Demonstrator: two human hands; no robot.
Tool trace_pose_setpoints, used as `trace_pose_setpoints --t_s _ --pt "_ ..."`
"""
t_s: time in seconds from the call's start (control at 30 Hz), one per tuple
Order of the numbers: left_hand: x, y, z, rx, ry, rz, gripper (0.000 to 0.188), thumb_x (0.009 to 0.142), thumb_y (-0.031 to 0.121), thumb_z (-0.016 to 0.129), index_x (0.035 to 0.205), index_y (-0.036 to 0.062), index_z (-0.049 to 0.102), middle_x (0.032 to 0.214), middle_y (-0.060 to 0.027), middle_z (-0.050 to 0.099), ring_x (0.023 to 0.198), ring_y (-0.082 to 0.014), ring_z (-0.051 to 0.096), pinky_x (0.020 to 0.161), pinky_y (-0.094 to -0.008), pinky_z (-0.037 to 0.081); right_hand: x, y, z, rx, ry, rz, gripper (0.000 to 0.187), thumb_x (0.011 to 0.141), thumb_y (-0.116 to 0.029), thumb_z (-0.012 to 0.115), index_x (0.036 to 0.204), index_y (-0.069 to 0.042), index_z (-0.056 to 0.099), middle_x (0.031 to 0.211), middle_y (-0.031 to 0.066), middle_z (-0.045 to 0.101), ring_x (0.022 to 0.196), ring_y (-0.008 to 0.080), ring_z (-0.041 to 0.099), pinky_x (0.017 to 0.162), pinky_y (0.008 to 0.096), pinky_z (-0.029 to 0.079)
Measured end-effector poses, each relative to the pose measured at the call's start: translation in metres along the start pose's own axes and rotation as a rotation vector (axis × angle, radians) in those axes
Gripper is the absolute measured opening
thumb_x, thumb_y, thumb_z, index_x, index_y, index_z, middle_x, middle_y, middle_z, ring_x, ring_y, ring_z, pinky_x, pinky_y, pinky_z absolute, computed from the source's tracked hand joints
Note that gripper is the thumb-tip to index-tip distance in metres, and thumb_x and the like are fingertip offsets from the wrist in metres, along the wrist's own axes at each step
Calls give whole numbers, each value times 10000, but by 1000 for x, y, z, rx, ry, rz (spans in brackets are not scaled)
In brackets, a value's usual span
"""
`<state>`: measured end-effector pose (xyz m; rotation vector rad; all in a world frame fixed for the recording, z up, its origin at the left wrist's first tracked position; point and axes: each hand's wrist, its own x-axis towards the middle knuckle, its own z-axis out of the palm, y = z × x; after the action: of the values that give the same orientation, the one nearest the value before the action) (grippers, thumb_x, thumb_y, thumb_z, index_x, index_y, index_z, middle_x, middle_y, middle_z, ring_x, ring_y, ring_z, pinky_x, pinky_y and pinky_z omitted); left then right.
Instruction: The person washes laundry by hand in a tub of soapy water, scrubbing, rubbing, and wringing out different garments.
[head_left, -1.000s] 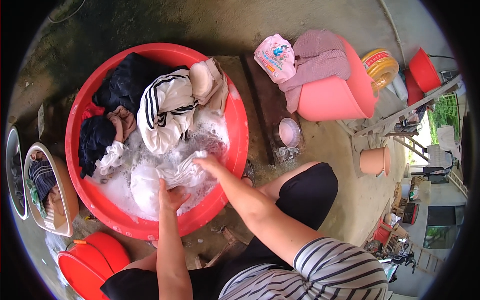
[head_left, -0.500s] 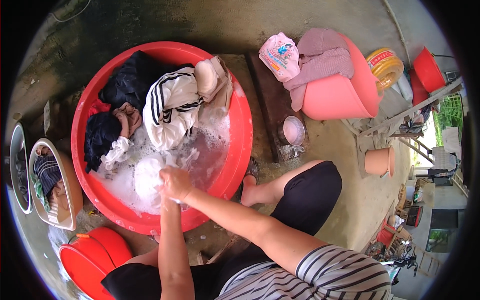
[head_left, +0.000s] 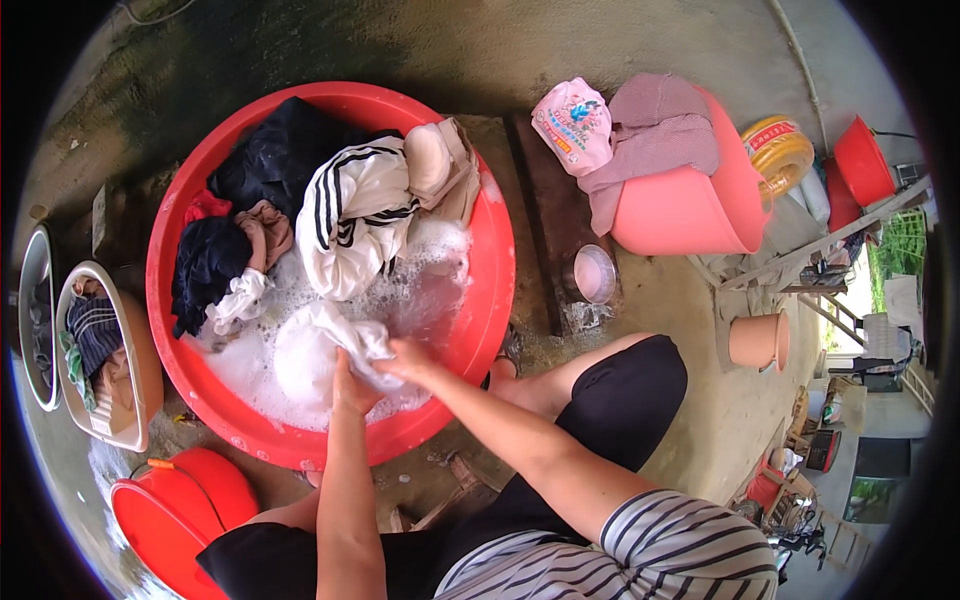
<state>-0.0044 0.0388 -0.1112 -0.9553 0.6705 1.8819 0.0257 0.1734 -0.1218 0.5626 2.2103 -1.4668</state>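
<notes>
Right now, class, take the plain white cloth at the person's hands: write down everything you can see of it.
The white cloth looks soft and wet, with no pattern showing. On its left it seems to swell into a rounded bulge; on its right it bunches into loose folds. It lies among suds in the red tub, toward the near side. The right hand grips the folds; the left hand touches it. Its full outline is unclear.

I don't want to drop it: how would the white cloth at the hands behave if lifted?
The white cloth likely sags, given its soft folds; probably heavy for its size, looking wet; perhaps slippery, with suds around it.
</notes>
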Motion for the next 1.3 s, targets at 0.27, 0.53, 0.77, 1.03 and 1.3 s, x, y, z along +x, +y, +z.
trace_pose_setpoints --t_s 0.27,0.53,0.77,1.03,1.3 --pt "-25 25 -22 -142 -459 172 404 849 361 363 1130 79 430 1089 -102 481 1029 -227 447 834 -406 395 -99 -145 27 -185 302 -624 259 546 -180 662 758 -56 582 1025 89 465 1003 292 410 811 382 389" --pt "-34 8 30 76 21 282 246 837 254 422 1019 98 479 887 -52 555 792 -195 546 588 -377 461 18 -81 -17 -490 392 -389 410 674 -530 505 761 -142 605 796 58 516 737 244 524 628 351 441" --pt "-37 7 -5 -145 154 -72 681 711 554 528 1201 108 370 1136 -112 449 1048 -307 424 823 -475 345 31 -2 -74 -484 397 36 690 555 -497 690 1132 -178 485 1216 202 369 1104 393 349 938 488 261" --pt "-9 33 -72 23 -138 314 613 763 560 436 1148 83 430 1111 -138 475 1040 -286 437 783 -497 397 -31 -80 57 17 183 -559 249 559 -215 661 730 -69 554 970 133 495 902 324 473 758 395 398" --pt "-50 3 27 -278 -263 252 444 823 440 420 1076 77 457 941 -101 541 796 -237 539 580 -357 470 -24 -147 39 -211 427 -489 121 594 -163 599 637 -80 522 795 101 491 754 281 510 592 397 437"
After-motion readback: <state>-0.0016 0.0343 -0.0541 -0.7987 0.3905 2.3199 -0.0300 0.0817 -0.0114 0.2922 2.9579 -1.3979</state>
